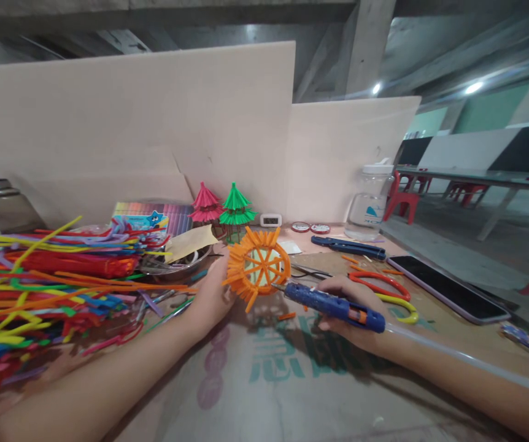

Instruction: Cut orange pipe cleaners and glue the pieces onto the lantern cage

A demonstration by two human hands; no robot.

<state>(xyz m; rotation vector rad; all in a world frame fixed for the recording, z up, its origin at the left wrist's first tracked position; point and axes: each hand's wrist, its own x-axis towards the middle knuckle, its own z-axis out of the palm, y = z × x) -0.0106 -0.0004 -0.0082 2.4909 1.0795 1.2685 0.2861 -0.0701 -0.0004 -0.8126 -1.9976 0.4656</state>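
Observation:
My left hand (pixel 216 291) grips the left side of an orange pipe-cleaner wheel (pixel 263 268), holding it up over the cardboard. The wheel has a ring, crossing spokes and short orange pieces fanned along its left and upper edge; it partly hides my fingers. In my right hand (pixel 338 301) is a blue hot glue gun (pixel 326 301), with a long clear glue stick (pixel 467 356) trailing from its back. Its nozzle points at the lower right of the ring, touching or very near it. Small orange offcuts (pixel 286 316) lie below.
Many coloured pipe cleaners (pixel 62 276) heap at left. Pink (pixel 205 202) and green (pixel 237 205) trees stand behind, beside a small digital clock (pixel 270 220). Rightward lie scissors (pixel 379 286), a dark utility knife (pixel 348 247) and a phone (pixel 446 287); a water bottle (pixel 369 202) stands behind.

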